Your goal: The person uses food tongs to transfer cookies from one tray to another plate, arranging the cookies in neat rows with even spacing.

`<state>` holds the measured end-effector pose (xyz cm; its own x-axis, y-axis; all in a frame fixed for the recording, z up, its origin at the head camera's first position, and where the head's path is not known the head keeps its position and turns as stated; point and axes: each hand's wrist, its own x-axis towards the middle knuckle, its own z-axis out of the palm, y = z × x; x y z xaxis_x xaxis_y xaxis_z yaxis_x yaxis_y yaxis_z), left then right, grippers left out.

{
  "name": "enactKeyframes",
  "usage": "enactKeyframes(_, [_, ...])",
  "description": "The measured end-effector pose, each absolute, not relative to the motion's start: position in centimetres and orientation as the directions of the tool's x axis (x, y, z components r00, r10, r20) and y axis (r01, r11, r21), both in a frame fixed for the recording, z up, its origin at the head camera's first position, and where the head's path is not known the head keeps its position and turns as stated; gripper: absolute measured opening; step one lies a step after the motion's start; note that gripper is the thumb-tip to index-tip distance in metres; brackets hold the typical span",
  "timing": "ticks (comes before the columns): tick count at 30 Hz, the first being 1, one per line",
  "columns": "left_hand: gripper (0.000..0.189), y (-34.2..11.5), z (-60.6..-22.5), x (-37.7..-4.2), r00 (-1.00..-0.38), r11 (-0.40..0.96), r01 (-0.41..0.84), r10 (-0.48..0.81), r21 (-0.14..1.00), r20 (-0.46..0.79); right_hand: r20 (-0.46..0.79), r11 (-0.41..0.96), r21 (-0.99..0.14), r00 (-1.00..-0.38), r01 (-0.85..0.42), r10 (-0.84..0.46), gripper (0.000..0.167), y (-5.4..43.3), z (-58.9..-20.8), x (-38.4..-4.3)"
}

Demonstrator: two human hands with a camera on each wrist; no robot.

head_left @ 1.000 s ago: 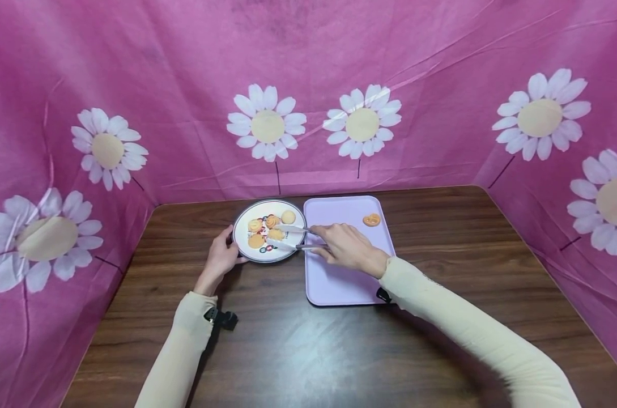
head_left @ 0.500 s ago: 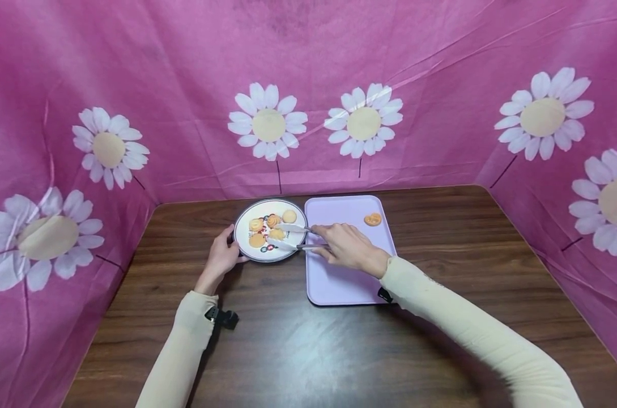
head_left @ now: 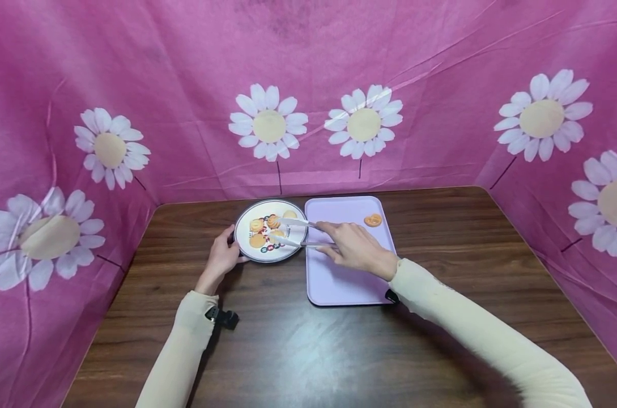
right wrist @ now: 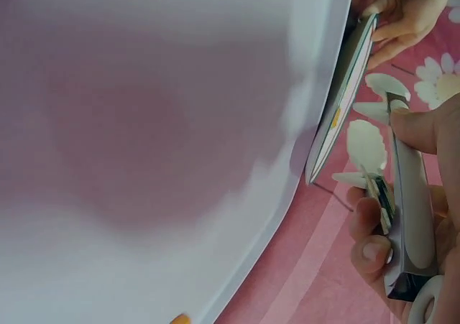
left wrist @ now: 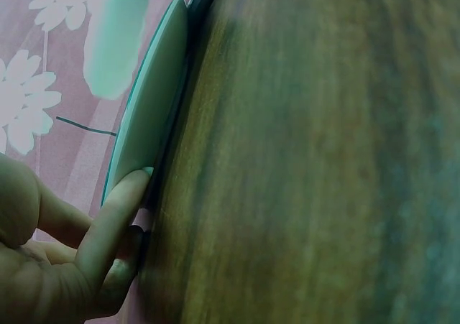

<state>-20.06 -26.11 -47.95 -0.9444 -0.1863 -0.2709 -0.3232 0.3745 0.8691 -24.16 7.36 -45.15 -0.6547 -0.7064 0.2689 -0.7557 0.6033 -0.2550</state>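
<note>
My left hand grips the near left rim of a round white plate with a dark edge; in the left wrist view the fingers reach the plate's side. Several cookies lie on the plate's printed middle. In my right hand is a pair of tongs, held from above. Their pale tips are spread over the plate, on either side of a cookie. The upper tip partly covers a round cookie at the right. The right wrist view shows thumb and fingers around the tongs' handle.
A lilac tray lies right beside the plate, under my right hand. A pretzel-shaped cookie rests at its far right. Pink cloth with daisies hangs behind the brown wooden table.
My right hand has shifted slightly right with the tongs, and their tips have spread a little, the upper one now over the round cookie. The left hand and plate stay put.
</note>
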Motion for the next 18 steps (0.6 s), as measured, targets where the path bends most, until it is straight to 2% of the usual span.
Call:
enactKeyframes(5, [0.063,-26.1,-47.9,-20.0,-0.940,0.370,-0.336,-0.189,0.866,-0.284,0.324,0.593,-0.249,-0.642,-0.766,-0.694,0.052,9.2,-45.2,-24.3])
enactKeyframes(9, [0.063,-26.3,-47.7,-20.0,-0.943,0.379,-0.325,-0.192,0.866,-0.270,0.354,0.622,-0.186,-0.642,-0.761,-0.680,0.050,11.0,-45.1,-24.6])
enactKeyframes(18, [0.064,-26.1,-47.7,-20.1,-0.945,0.377,-0.321,-0.187,0.869,-0.268,0.332,0.699,-0.173,-0.709,-0.694,-0.622,0.048,16.3,-45.3,-24.9])
